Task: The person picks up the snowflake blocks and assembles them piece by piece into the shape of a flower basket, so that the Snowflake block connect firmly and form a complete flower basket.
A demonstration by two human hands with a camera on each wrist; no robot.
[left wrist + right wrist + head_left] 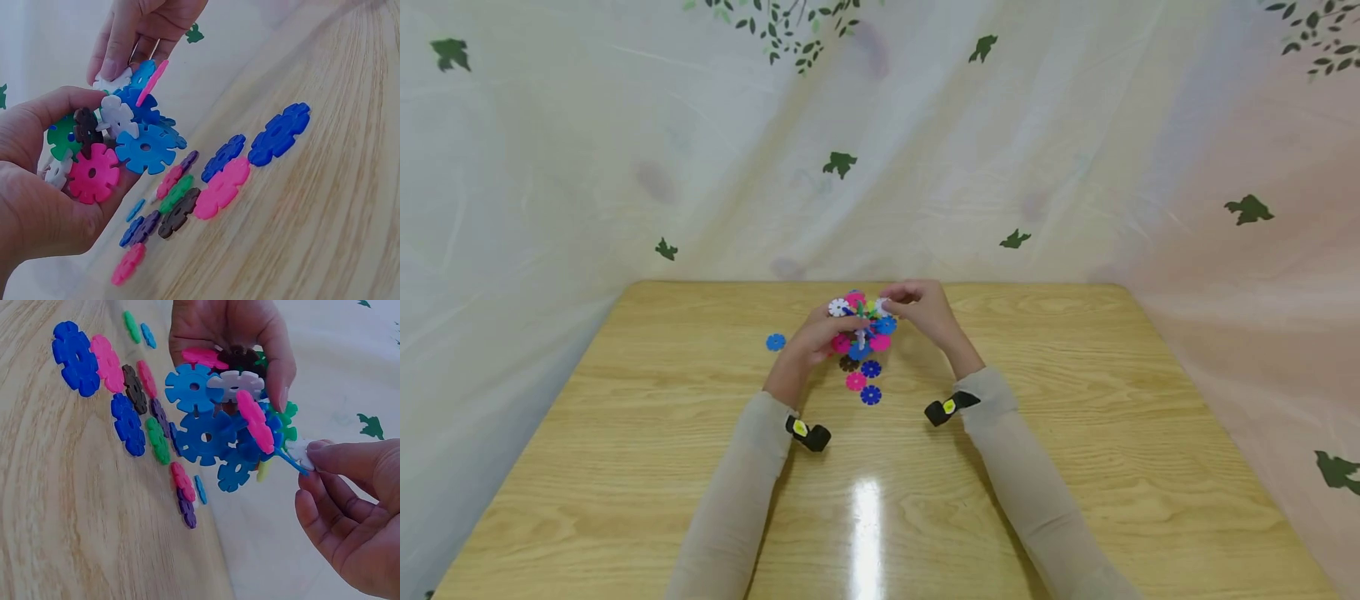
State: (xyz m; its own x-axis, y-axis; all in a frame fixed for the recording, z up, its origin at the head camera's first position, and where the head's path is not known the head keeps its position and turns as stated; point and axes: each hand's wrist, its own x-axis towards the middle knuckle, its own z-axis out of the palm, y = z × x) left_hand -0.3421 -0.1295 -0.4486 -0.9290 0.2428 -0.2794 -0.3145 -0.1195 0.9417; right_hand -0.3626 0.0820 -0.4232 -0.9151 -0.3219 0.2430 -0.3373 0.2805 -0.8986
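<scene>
A cluster of interlocking plastic snowflake discs, in blue, pink, white, green and brown, is held above the table. My left hand grips it from the left, thumb across the near side and fingers partly hidden behind the discs. At the cluster's right side, my right hand pinches a white disc between thumb and fingers. In the right wrist view, that white disc overlaps the edge of a light blue one beside a pink disc.
Loose discs lie flat on the wooden table below the cluster, including dark blue, pink and brown ones. A light blue disc lies left of the left hand. A patterned cloth hangs behind the table.
</scene>
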